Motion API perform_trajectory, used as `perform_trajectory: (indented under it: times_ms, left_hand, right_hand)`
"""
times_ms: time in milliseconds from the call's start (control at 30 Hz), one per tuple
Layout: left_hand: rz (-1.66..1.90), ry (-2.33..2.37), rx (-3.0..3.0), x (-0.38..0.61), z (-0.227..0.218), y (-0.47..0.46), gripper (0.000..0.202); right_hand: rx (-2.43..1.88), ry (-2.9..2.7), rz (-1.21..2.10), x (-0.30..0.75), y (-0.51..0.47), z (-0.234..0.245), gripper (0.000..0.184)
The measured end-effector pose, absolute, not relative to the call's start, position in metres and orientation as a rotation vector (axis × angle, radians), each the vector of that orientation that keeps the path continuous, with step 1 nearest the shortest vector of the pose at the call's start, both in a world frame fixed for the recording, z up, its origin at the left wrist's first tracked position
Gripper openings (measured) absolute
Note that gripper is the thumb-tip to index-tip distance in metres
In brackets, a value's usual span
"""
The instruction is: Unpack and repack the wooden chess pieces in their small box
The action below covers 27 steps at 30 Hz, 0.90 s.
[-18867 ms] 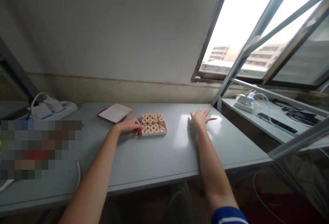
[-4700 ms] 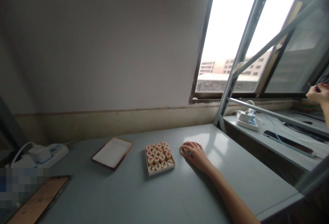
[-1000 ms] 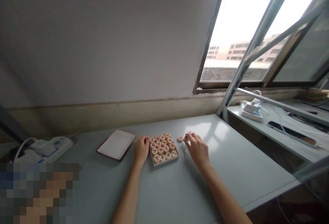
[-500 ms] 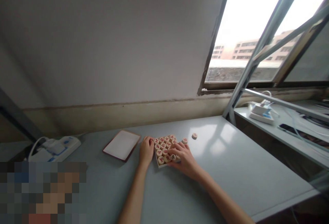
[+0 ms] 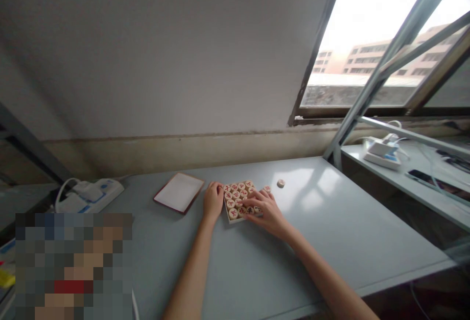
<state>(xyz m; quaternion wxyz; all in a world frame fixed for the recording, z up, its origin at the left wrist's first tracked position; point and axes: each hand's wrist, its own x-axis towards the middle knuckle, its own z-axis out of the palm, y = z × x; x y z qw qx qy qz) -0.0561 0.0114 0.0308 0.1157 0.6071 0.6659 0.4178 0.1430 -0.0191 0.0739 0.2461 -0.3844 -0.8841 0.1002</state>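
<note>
A shallow pale box [image 5: 235,220] holds rows of round wooden Chinese chess pieces [image 5: 234,194], most with red characters and at least one with a dark one. My left hand [image 5: 213,201] lies against the box's left side with its fingers curled in; what they grip, if anything, is hidden. Over the box's right part is my right hand [image 5: 270,214], fingers apart and fingertips touching the pieces near the front rows. It covers some of them. One loose piece [image 5: 267,189] lies just beyond the right hand, and another loose piece [image 5: 281,183] sits farther right on the desk.
The box lid [image 5: 179,192], white inside with a dark red edge, lies left of the box. A power strip [image 5: 97,195] with plugs stands at the desk's left. Metal frame posts [image 5: 336,146] rise at the right, by a second desk with another power strip [image 5: 384,156] and a phone.
The camera view has shifted, so the whole scene sits slightly higher and farther right. The right hand's fingers have moved a little over the pieces; the left hand stays at the box's side.
</note>
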Motion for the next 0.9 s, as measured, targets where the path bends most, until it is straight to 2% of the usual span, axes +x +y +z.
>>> perform_trajectory:
  times_ms: [300, 433, 600, 667, 800, 900]
  left_hand:
    - [1.214, 1.936, 1.769, -0.057, 0.029, 0.012, 0.018]
    - [1.213, 1.939, 1.777, -0.057, 0.029, 0.013, 0.018]
    - [1.217, 1.935, 1.777, -0.057, 0.029, 0.013, 0.018]
    - [1.221, 1.933, 1.773, -0.057, 0.029, 0.013, 0.018]
    - [1.230, 1.921, 1.776, -0.057, 0.029, 0.013, 0.019]
    - [1.206, 1.931, 1.766, -0.056, 0.031, 0.012, 0.019]
  right_hand:
    - [-1.092, -2.416, 0.112, 0.145, -0.014, 0.067, 0.018]
    - [-1.303, -2.239, -0.007, 0.163, 0.000, 0.064, 0.019]
    - [-1.495, -2.237, -0.194, 0.188, 0.014, 0.048, 0.035]
    - [-1.509, -2.288, -0.196, 0.190, 0.014, 0.046, 0.032]
    - [-1.515, -2.228, -0.179, 0.189, 0.010, 0.055, 0.014]
    - [-1.440, -2.148, -0.073, 0.192, 0.008, 0.069, 0.015]
